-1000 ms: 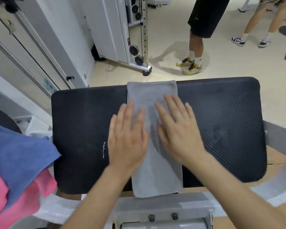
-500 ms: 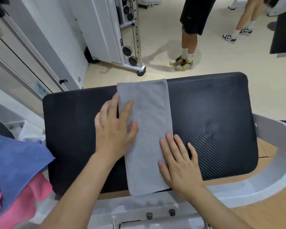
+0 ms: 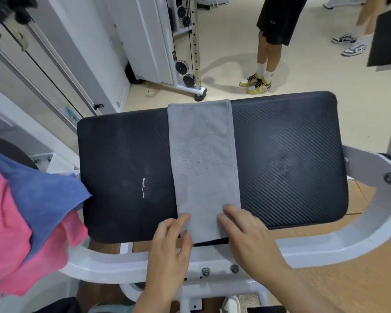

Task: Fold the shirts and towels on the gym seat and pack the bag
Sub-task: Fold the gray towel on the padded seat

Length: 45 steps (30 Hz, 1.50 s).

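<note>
Two bare forearms, uncovered right down to the lower edge, ending in a bare left hand (image 3: 169,242) and a bare right hand (image 3: 246,236) with slim fingers and short, plain nails. Lower down, rounded white shoe toe (image 3: 231,304), partly cut off.

This is a gym. A padded black seat (image 3: 280,154) sits on a white frame (image 3: 359,224). Behind stands a cable machine (image 3: 191,53) with pulleys.

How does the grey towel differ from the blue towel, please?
The grey towel lies flat on the seat pad, folded into a narrow strip; the blue towel hangs loose and rumpled over pink cloth. The left hand and right hand hold the grey towel's near end; neither touches the blue towel.
</note>
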Motion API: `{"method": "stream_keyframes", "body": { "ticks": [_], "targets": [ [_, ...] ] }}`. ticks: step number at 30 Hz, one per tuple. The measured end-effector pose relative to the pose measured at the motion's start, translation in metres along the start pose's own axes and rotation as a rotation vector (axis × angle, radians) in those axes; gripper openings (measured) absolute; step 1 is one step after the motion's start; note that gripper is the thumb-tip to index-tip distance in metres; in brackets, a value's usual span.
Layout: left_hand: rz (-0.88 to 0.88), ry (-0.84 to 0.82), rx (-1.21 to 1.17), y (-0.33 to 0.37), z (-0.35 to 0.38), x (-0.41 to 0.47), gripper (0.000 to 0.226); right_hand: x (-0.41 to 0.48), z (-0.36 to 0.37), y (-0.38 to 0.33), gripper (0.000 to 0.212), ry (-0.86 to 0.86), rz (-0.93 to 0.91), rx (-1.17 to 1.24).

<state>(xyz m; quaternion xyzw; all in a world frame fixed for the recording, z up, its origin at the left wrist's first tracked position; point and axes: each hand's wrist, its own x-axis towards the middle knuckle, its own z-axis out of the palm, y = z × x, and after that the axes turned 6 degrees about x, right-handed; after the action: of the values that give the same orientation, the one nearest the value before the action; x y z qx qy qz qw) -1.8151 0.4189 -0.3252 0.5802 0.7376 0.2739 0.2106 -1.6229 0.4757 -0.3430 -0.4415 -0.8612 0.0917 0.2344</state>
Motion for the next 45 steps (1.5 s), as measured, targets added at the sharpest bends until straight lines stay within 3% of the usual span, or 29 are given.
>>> {"method": "stream_keyframes", "body": {
  "ticks": [9,11,14,19,23,26,30,33,35,37,41,45],
  "targets": [
    [-0.153,0.022,-0.041,0.023,0.0,0.013,0.023,-0.001,-0.004,-0.011,0.052,-0.097,0.012,-0.191],
    [-0.222,-0.007,-0.171,0.026,-0.002,0.013,0.029,0.001,-0.001,-0.008,0.054,-0.092,-0.005,-0.21],
    [-0.367,-0.137,-0.429,0.028,-0.008,0.013,0.037,0.003,0.001,-0.006,0.055,-0.057,-0.032,-0.217],
    [-0.263,-0.445,-0.434,0.029,-0.024,0.01,0.065,0.007,0.003,-0.007,0.061,-0.027,-0.022,-0.209],
    [-0.28,-0.299,-0.422,0.028,-0.02,0.014,0.056,0.011,0.006,-0.009,0.062,-0.027,0.015,-0.197],
    [-0.287,-0.229,-0.461,0.03,-0.017,0.019,0.047,0.009,0.007,-0.008,0.048,0.043,-0.022,-0.152],
    [-0.158,-0.132,-0.229,0.027,-0.02,0.021,0.031,0.003,0.002,-0.002,0.03,0.094,-0.114,-0.061],
    [0.214,0.085,0.395,0.018,-0.026,0.021,0.035,0.004,-0.004,0.001,0.022,0.115,-0.139,-0.03],
    [0.404,0.066,0.61,0.02,-0.02,0.018,0.05,0.007,-0.006,0.001,0.02,0.115,-0.146,-0.019],
    [0.529,0.009,0.674,0.022,-0.012,0.023,0.058,0.009,-0.008,0.001,0.018,0.096,-0.166,0.005],
    [0.538,-0.125,0.654,0.014,-0.002,0.03,0.067,0.014,-0.013,0.004,0.019,0.001,-0.238,0.111],
    [0.635,-0.196,0.655,0.008,-0.004,0.014,0.062,0.008,-0.02,0.008,0.022,-0.171,-0.25,0.18]
  ]
}}
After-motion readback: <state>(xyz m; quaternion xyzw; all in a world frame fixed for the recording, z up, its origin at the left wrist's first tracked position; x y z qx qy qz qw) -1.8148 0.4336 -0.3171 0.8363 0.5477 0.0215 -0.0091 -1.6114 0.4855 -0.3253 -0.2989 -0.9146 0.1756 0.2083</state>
